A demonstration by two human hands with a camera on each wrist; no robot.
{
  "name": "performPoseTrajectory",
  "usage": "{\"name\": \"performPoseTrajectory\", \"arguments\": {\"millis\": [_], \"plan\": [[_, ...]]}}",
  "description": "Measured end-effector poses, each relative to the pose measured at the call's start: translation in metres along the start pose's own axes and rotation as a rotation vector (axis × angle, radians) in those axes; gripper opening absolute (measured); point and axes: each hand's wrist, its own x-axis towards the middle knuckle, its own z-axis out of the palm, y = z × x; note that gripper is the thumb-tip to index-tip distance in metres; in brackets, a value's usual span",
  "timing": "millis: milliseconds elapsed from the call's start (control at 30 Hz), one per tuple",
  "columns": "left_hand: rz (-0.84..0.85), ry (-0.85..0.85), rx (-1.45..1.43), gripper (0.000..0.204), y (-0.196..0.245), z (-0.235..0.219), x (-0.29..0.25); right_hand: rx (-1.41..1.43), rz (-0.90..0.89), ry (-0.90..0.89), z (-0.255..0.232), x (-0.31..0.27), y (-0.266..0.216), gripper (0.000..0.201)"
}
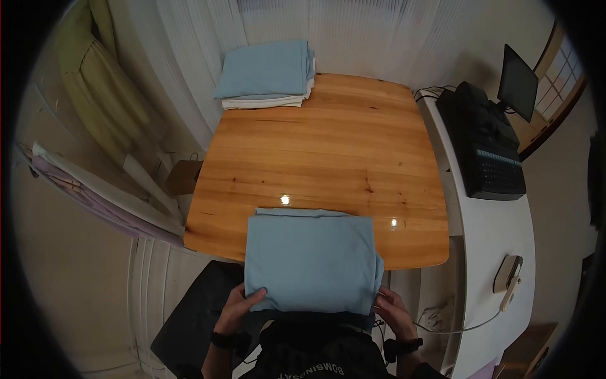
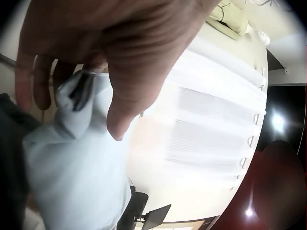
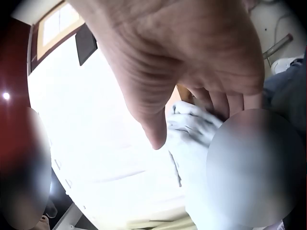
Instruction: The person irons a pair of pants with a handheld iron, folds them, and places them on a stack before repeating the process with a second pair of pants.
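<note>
A folded light-blue cloth (image 1: 312, 262) lies over the table's near edge, its front part sticking out past the wood toward the person's body. My left hand (image 1: 237, 306) grips its near left corner, thumb on top and fingers below. At the near right corner, my right hand (image 1: 394, 312) holds the cloth's side edge. In the left wrist view, the cloth (image 2: 81, 163) sits between the thumb and the bent fingers. The right wrist view has the bunched cloth edge (image 3: 194, 127) against the fingers, with the thumb apart from them.
On the wooden table (image 1: 315, 151), a stack of folded blue and white cloths (image 1: 265, 69) stands at the far left. A white side counter (image 1: 489, 240) on the right bears a black keyboard machine (image 1: 483, 145) and a corded beige device (image 1: 508, 278). Garments (image 1: 104, 82) hang at left.
</note>
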Motion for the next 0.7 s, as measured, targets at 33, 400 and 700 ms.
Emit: {"name": "performPoseTrajectory", "arguments": {"millis": [33,400,700], "plan": [[-0.074,-0.114,0.031,0.05,0.003,0.0,0.006,0.004,0.007,0.002,0.004,0.009,-0.001,0.048],[-0.051,-0.16,0.037,0.047,0.056,0.001,-0.004,-0.541,0.003,-0.072,0.057,0.006,-0.031,0.047],[-0.126,-0.068,-0.027,0.054,0.211,0.022,-0.006,-0.274,0.126,-0.133,0.139,0.021,-0.176,0.044]]}}
